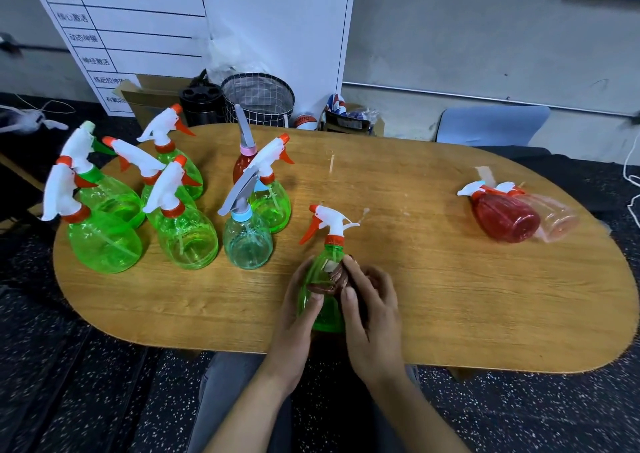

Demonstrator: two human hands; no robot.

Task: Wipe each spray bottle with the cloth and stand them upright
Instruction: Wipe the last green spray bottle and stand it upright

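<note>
A person seated at an oval wooden worktop (450, 307) held a green spray bottle (322, 279) upright near its front edge. The left hand (298, 317) curled round the bottle's left side, thumb across the front, while the right hand (372, 317) pressed a brown cloth (329, 279) against the bottle's shoulder, fingers bent over the cloth. Most of the cloth lay hidden behind that hand and the bottle (only a bunched brown fold showed). The bottle's base was covered by the hands, so whether it touched the worktop could not be told.

To the left stood a cluster of upright bottles: several green spray bottles (104, 241) with white and orange triggers, a pale blue-green bottle (247, 241) with a grey nozzle, and a red bottle (242, 166) largely hidden behind the others. Well apart, at the right end, a red spray bottle (505, 218) and a clear pinkish spray bottle (557, 220) lay on their sides, touching, their outlines blurred. A chequered basket (259, 97) sat beyond the worktop.
</note>
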